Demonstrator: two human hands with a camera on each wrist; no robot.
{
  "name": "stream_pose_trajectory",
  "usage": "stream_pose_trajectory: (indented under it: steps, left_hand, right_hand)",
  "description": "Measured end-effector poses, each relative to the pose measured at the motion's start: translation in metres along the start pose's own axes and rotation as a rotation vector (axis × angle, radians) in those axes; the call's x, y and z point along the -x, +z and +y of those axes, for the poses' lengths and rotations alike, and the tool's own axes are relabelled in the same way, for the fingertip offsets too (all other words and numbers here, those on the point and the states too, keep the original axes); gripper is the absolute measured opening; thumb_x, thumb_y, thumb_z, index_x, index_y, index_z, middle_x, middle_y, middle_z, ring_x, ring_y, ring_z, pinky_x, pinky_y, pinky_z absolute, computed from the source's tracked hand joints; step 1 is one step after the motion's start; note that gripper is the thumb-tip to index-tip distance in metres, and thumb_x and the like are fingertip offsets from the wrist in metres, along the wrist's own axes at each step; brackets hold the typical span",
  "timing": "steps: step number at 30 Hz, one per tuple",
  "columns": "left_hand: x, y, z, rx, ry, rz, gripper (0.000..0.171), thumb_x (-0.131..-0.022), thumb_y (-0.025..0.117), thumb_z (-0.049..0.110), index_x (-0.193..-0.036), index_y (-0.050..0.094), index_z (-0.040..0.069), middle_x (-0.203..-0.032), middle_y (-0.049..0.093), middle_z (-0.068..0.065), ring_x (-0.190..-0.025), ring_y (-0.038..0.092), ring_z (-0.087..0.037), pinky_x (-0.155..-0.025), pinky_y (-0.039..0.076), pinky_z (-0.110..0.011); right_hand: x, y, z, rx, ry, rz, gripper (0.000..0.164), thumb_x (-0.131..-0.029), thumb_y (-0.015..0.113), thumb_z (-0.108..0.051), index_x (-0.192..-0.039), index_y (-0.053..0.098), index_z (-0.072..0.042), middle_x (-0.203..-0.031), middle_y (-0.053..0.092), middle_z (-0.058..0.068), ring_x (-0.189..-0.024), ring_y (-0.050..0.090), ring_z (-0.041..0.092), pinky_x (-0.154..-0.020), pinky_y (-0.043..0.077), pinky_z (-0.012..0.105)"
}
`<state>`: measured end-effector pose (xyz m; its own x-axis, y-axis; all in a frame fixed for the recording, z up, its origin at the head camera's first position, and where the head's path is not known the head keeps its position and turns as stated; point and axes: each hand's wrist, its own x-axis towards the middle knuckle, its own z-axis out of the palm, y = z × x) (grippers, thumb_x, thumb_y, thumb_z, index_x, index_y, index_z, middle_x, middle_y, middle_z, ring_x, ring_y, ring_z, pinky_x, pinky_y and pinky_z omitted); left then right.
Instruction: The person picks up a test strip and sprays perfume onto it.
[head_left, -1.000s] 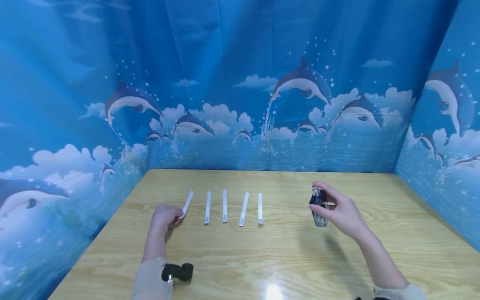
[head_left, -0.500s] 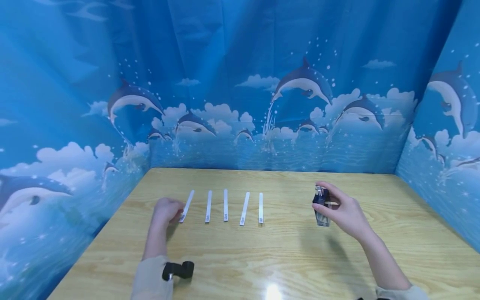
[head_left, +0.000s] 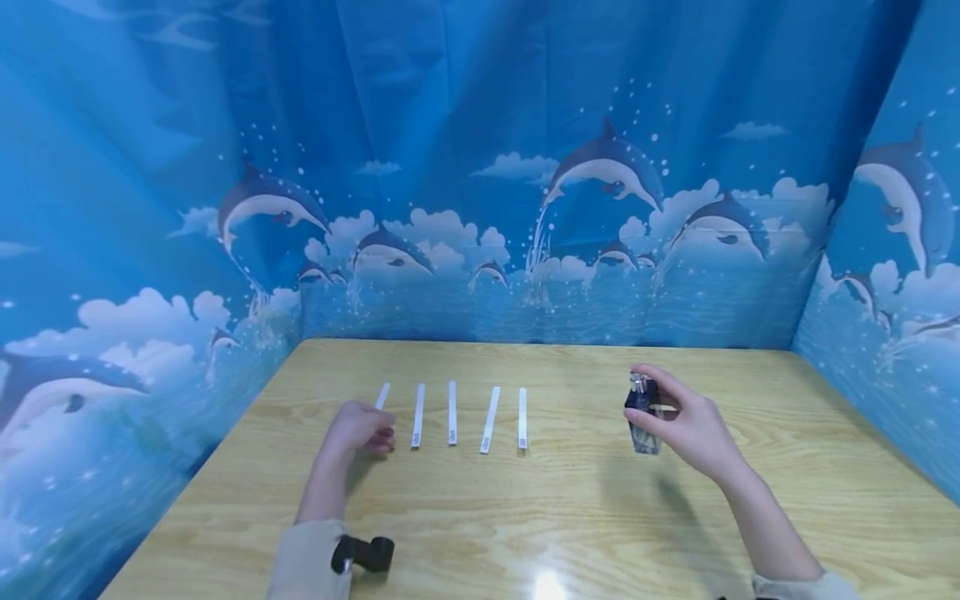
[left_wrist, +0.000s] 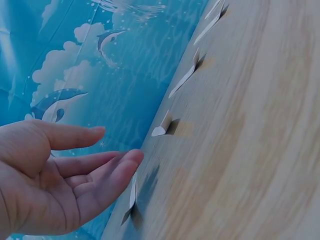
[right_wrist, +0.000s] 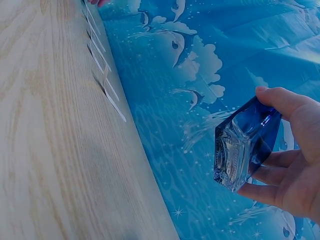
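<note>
My right hand [head_left: 693,427] grips a dark blue glass perfume bottle [head_left: 645,439] between thumb and fingers, held above the right side of the table. In the right wrist view, the bottle [right_wrist: 240,145] shows a clear faceted glass base. On the left, my left hand [head_left: 357,429] hovers over the leftmost white paper test strip [head_left: 383,396] and hides its near end. The left wrist view shows that hand [left_wrist: 65,175] with thumb and fingers apart and nothing between them. That strip [left_wrist: 132,197] stands bent up from the wood beyond the fingers.
To the right of the left hand, several more strips lie in a row, from one strip [head_left: 417,417] to the rightmost strip [head_left: 522,418]. Their near ends bear small print. A blue dolphin-patterned curtain [head_left: 480,208] hangs behind the wooden table [head_left: 465,517].
My left hand has let go of the leftmost strip's near end and shifted right over it. The right hand and the perfume bottle have hardly moved.
</note>
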<state>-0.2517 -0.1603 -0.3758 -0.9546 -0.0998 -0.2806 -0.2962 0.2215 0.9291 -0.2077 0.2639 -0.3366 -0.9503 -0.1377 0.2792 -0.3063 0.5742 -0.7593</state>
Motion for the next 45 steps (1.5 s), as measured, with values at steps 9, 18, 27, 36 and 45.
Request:
stream_pose_trajectory:
  steps: [9,18,27,36,45]
  left_hand:
    - [-0.001,0.007,-0.004,0.002,-0.020,-0.074,0.024,-0.086,0.058,0.000,-0.102,0.052,-0.017,-0.072,0.061,-0.017,-0.058,0.062,-0.018,-0.059,0.056,-0.033]
    - [-0.004,0.010,-0.010,0.041,-0.020,-0.100,0.029,-0.085,0.059,-0.001,-0.104,0.050,-0.020,-0.077,0.060,-0.019,-0.060,0.063,-0.020,-0.063,0.056,-0.034]
    - [-0.005,0.017,-0.005,0.066,-0.025,-0.103,0.028,-0.084,0.059,-0.004,-0.106,0.053,-0.020,-0.073,0.061,-0.016,-0.058,0.062,-0.017,-0.062,0.056,-0.032]
    - [-0.010,0.025,-0.005,0.076,-0.015,-0.094,0.040,-0.079,0.058,-0.014,-0.116,0.045,-0.022,-0.080,0.063,-0.022,-0.062,0.062,-0.020,-0.064,0.056,-0.033]
    - [-0.026,0.032,-0.015,0.023,0.053,-0.116,0.036,-0.073,0.064,-0.013,-0.105,0.051,-0.020,-0.080,0.062,-0.025,-0.064,0.064,-0.025,-0.062,0.056,-0.033]
  right_hand:
    - [-0.001,0.001,0.000,-0.005,0.007,-0.010,0.061,-0.086,0.066,-0.030,-0.140,0.040,-0.018,-0.128,0.045,0.027,-0.106,0.054,0.044,-0.070,0.055,0.042]
    - [-0.001,0.001,0.003,0.001,0.005,-0.008,0.061,-0.086,0.066,-0.030,-0.140,0.040,-0.017,-0.127,0.046,0.028,-0.106,0.054,0.044,-0.070,0.055,0.043]
    - [-0.002,0.000,0.006,0.000,0.018,-0.007,0.063,-0.086,0.066,-0.031,-0.141,0.039,-0.018,-0.129,0.045,0.028,-0.107,0.053,0.044,-0.070,0.055,0.043]
    - [-0.001,-0.001,0.007,-0.001,0.030,-0.006,0.063,-0.086,0.066,-0.032,-0.141,0.039,-0.017,-0.129,0.044,0.028,-0.108,0.053,0.044,-0.071,0.055,0.043]
    - [-0.001,-0.002,0.006,-0.003,0.051,-0.015,0.064,-0.086,0.065,-0.034,-0.142,0.037,-0.018,-0.130,0.043,0.029,-0.110,0.051,0.045,-0.071,0.055,0.044]
